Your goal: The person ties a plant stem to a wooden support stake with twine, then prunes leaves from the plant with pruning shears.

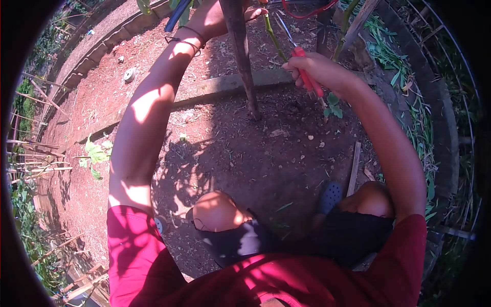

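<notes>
My right hand (319, 71) is closed round red-handled pruning shears (308, 77), whose slim metal blades point up and away. A green stem (273, 38) runs from my right fingers up to my left fingertips. My left hand (210, 19) reaches past a dark wooden stake (239, 56), which hides part of it. Its fingertips close on the upper stem just right of the stake. The shear blades lie beside the stem, apart from it as far as I can see.
The stake stands in reddish soil (266, 153). A low board edge (204, 91) crosses behind it. A small leafy plant (333, 106) grows below my right hand. A wooden strip (354, 169) lies near my blue clog (331, 197). Cut leaves (391, 56) line the right border.
</notes>
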Tool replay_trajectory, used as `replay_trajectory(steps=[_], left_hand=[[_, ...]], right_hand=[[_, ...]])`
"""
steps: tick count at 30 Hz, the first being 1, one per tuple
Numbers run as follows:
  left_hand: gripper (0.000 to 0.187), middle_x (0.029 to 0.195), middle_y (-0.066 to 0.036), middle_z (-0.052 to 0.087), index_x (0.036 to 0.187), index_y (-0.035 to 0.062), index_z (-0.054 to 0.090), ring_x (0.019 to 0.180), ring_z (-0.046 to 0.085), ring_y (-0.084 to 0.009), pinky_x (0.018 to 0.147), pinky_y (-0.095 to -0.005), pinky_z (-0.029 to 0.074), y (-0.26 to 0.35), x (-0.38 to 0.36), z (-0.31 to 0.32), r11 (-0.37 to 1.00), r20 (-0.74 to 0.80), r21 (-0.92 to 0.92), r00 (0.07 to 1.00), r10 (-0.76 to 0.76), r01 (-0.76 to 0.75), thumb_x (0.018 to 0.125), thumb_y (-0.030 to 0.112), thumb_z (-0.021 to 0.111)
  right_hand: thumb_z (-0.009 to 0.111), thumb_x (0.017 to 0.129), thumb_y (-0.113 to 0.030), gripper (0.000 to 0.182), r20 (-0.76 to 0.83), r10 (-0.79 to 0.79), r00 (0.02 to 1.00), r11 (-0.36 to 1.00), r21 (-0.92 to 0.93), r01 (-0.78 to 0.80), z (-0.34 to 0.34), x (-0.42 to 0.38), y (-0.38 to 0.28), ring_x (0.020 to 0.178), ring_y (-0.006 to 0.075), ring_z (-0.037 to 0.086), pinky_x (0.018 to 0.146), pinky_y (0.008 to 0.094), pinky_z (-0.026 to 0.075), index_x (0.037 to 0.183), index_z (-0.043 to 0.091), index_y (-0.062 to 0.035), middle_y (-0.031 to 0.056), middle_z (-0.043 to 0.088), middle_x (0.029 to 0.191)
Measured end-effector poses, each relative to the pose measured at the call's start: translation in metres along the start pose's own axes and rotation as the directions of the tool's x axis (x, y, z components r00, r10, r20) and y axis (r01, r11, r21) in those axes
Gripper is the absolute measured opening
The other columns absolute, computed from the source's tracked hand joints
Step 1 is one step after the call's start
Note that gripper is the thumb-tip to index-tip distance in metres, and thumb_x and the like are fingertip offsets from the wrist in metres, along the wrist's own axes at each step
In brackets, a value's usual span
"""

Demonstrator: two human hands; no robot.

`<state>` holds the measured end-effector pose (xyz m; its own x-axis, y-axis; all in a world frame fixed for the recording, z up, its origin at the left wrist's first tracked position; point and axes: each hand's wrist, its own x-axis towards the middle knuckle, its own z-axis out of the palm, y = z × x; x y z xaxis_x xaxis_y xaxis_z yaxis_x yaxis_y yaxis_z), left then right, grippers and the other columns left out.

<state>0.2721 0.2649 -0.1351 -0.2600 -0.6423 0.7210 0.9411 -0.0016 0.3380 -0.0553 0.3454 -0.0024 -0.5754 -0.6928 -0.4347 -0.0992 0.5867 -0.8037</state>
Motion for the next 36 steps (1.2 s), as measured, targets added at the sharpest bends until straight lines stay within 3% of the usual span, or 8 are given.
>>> replay_trajectory(steps=[3, 10, 12, 14, 18, 19, 30, 36], left_hand=[[0.024, 0.055, -0.008, 0.053, 0.062, 0.0078, 0.059, 0.042, 0.05, -0.0145, 0.039, -0.0284, 0.038, 0.008, -0.029, -0.015, 0.983, -0.228, -0.185, 0.973, -0.026, -0.017, 0.086, 0.005, 0.06], [0.012, 0.059, 0.001, 0.054, 0.065, 0.0089, 0.051, 0.053, 0.056, -0.0092, 0.044, -0.0249, 0.039, 0.018, -0.007, 0.026, 0.898, -0.535, 0.198, 0.811, -0.236, 0.392, 0.068, 0.004, 0.062], [0.012, 0.061, 0.0, 0.054, 0.069, 0.0083, 0.052, 0.055, 0.055, -0.0095, 0.046, -0.0254, 0.039, 0.022, 0.034, 0.027, 0.872, -0.399, 0.315, 0.885, -0.238, 0.376, 0.07, 0.006, 0.064], [0.015, 0.065, -0.001, 0.053, 0.079, 0.0065, 0.055, 0.059, 0.051, -0.0104, 0.05, -0.0271, 0.04, 0.024, 0.094, -0.01, 0.772, 0.051, 0.597, 0.949, -0.31, 0.22, 0.074, 0.009, 0.068], [0.024, 0.071, -0.002, 0.052, 0.093, 0.0041, 0.059, 0.064, 0.047, -0.0115, 0.056, -0.0292, 0.041, -0.284, 0.294, 0.001, 0.629, 0.553, 0.76, 0.673, -0.491, -0.165, 0.079, 0.014, 0.075], [0.026, 0.073, -0.002, 0.052, 0.097, 0.0035, 0.06, 0.065, 0.046, -0.0118, 0.058, -0.0298, 0.041, -0.273, 0.294, 0.009, 0.6, 0.633, 0.752, 0.551, -0.543, -0.273, 0.081, 0.016, 0.076], [0.031, 0.076, -0.001, 0.052, 0.104, 0.0025, 0.06, 0.071, 0.047, -0.0128, 0.059, -0.0324, 0.04, -0.282, 0.287, 0.006, 0.854, 0.739, 0.472, 0.627, -0.247, -0.219, 0.085, 0.021, 0.075], [0.033, 0.078, -0.004, 0.052, 0.107, 0.0036, 0.059, 0.073, 0.05, -0.0165, 0.064, -0.0353, 0.043, -0.252, 0.292, 0.017, 0.633, 0.689, 0.706, 0.515, -0.511, -0.317, 0.089, 0.029, 0.071]], right_hand=[[0.06, 0.09, -0.045, 0.055, -0.02, 0.02, 1.0, 0.999, 0.03, -0.02, 0.0, -0.001, 0.0, 0.083, 0.0169, 0.059, 0.076, 0.0315, 0.047, 0.119, 0.063, 0.0019, 0.0079, 0.057, 0.099], [0.064, 0.09, -0.046, 0.042, -0.066, -0.139, 0.988, 0.988, 0.053, 0.142, 0.001, 0.008, -0.001, 0.085, 0.0165, 0.059, 0.076, 0.0307, 0.047, 0.095, 0.059, -0.0048, 0.0042, 0.057, 0.089], [0.063, 0.09, -0.046, 0.042, -0.063, -0.137, 0.989, 0.986, 0.083, 0.142, 0.001, 0.014, -0.001, 0.085, 0.0169, 0.059, 0.077, 0.0307, 0.047, 0.095, 0.059, -0.0052, 0.0039, 0.056, 0.089], [0.063, 0.091, -0.046, 0.041, -0.062, -0.133, 0.989, 0.984, 0.108, 0.139, 0.002, 0.016, 0.0, 0.084, 0.0173, 0.059, 0.078, 0.0308, 0.047, 0.096, 0.059, -0.0056, 0.0036, 0.056, 0.089], [0.061, 0.092, -0.044, 0.037, -0.099, -0.14, 0.985, 0.985, 0.088, 0.149, 0.001, 0.023, 0.005, 0.083, 0.0152, 0.058, 0.075, 0.0313, 0.046, 0.096, 0.058, -0.0073, 0.0028, 0.055, 0.087], [0.061, 0.092, -0.043, 0.036, -0.093, -0.161, 0.983, 0.981, 0.098, 0.17, 0.001, 0.025, 0.006, 0.082, 0.0143, 0.057, 0.073, 0.0316, 0.046, 0.096, 0.058, -0.0075, 0.0026, 0.055, 0.086], [0.06, 0.092, -0.041, 0.035, -0.129, -0.26, 0.957, 0.96, 0.076, 0.271, 0.007, 0.042, -0.013, 0.076, 0.014, 0.058, 0.071, 0.0316, 0.046, 0.093, 0.061, -0.0054, 0.0022, 0.056, 0.082], [0.056, 0.095, -0.034, 0.03, -0.15, -0.274, 0.95, 0.944, 0.147, 0.296, 0.009, 0.058, -0.012, 0.068, 0.01, 0.048, 0.066, 0.0279, 0.041, 0.095, 0.059, -0.005, -0.0027, 0.046, 0.076]])
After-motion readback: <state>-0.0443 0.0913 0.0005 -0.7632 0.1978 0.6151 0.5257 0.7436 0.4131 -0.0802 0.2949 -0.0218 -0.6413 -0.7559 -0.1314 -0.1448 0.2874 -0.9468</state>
